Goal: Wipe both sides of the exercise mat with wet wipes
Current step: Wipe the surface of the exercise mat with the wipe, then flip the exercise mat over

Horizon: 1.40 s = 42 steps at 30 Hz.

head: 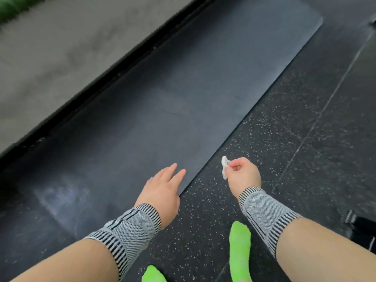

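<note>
A long dark grey exercise mat [183, 94] lies flat on the floor, running from the lower left to the upper right. My left hand [162, 188] hovers with straight fingers over the mat's near right corner. My right hand [242, 174] is just off the mat's right edge, over the speckled floor, and pinches a small crumpled white wet wipe [224, 166] between thumb and fingers. Both wrists wear grey striped supports.
Black speckled rubber floor [284, 139] lies to the right of the mat. A black baseboard [97, 80] and a grey wall run along the mat's left side. My feet in bright green socks [240, 249] stand at the bottom. A dark object [362, 228] sits at the right edge.
</note>
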Available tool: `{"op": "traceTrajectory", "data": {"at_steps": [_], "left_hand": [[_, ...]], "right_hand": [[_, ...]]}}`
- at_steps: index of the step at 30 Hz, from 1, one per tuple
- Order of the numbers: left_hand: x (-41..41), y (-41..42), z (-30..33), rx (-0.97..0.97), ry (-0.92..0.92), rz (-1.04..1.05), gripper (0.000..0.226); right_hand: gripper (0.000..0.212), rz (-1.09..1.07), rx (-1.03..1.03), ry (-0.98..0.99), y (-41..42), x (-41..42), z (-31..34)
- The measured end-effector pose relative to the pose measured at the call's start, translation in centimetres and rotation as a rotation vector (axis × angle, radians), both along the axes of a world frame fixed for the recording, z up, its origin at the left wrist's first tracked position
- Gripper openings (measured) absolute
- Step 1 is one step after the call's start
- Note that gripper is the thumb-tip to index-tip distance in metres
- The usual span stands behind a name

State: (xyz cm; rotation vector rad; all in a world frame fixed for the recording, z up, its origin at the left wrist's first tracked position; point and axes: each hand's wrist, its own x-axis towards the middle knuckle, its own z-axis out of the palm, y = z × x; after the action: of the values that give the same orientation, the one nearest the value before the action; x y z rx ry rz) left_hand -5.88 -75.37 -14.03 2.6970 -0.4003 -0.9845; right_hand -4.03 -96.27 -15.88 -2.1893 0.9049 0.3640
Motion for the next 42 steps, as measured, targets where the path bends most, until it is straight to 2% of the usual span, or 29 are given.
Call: {"op": "traceTrajectory", "data": {"at_steps": [2,8,12,15,17,22,28,31,36,38,40,41,42], "left_hand": [[0.9,-2.3,-0.6,0.017,0.014,-0.025,0.065],[2.9,-9.8,-4.4,0.054,0.033,-0.024,0.063],[3.9,-14.3,-6.2,0.083,0.067,0.005,0.064],[4.6,-16.8,-7.1,0.103,0.087,0.008,0.064],[5.5,-18.0,-8.1,0.121,0.099,0.021,0.065],[7.7,-19.2,-13.0,0.151,0.098,0.092,0.070],[10.7,-18.5,-21.2,0.178,0.107,0.164,0.074],[11.7,-18.0,-24.8,0.163,0.101,0.185,0.075],[13.9,-17.9,-28.4,0.110,0.021,0.197,0.077],[14.8,-18.4,-29.1,0.097,0.006,0.203,0.082],[15.6,-19.0,-29.4,0.093,0.029,0.203,0.091],[15.9,-19.3,-29.4,0.101,0.046,0.200,0.094],[16.1,-19.6,-29.1,0.114,0.055,0.198,0.094]], "right_hand": [[0.002,-0.064,-0.050,0.009,-3.0,0.0,-0.6],[0.018,-0.245,-0.168,0.056,-11.3,1.0,-3.9],[0.039,-0.083,-0.024,0.224,-14.2,-0.1,-5.9],[0.043,0.081,0.082,0.358,-15.1,-0.4,-7.3],[0.043,0.110,0.155,0.374,-15.3,0.5,-8.2],[0.039,0.011,0.317,0.319,-14.2,4.7,-12.2],[0.040,-0.205,0.444,0.211,-11.8,10.2,-20.7],[0.047,-0.271,0.473,0.165,-11.3,12.5,-24.6],[0.072,-0.454,0.520,0.071,-11.4,16.2,-28.8],[0.059,-0.516,0.576,0.062,-11.9,16.9,-29.3],[0.012,-0.476,0.574,0.010,-12.1,17.6,-29.0],[0.010,-0.427,0.518,-0.009,-12.1,18.0,-28.8],[0.020,-0.360,0.452,-0.014,-12.0,18.3,-28.3]]}}
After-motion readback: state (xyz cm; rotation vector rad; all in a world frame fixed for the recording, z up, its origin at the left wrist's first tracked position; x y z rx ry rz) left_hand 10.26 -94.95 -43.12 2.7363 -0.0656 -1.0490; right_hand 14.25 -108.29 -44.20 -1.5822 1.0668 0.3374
